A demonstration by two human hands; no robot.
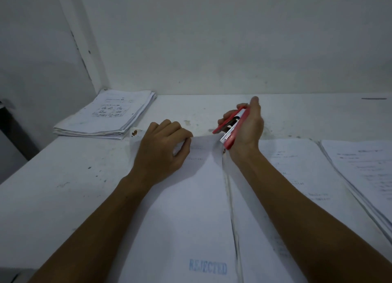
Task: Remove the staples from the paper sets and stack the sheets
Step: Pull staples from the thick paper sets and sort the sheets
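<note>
While the left hand (pixel 163 146) lies curled on the far edge of the top sheet, its thumb and fingers pinching the paper near the corner, the right hand (pixel 247 126) is wrapped around a red stapler (pixel 231 126) and holds it just beyond that same edge. The stapler's metal end points down toward the upper right corner of the paper set (pixel 186 208), close to where the sheets meet; whether it touches the paper I cannot tell from where I stand. The set lies in the middle of the white tabletop (pixel 63 187), lengthwise toward the person, with a blue "REJECTED" stamp (pixel 207 267) near its close end. Its top sheet is lifted slightly at the pinched corner. Under the right forearm lies a second pile of printed sheets (pixel 297 176), just beside the first, and a third pile (pixel 364 166) sits at the right edge of view, next to that. At the far left corner of the tabletop, against the wall, rests a thicker stack of papers (pixel 106 115) with a printed form on top, well apart from the hands. A small brown-marked scrap (pixel 134 133) sits just left of the left hand.
</note>
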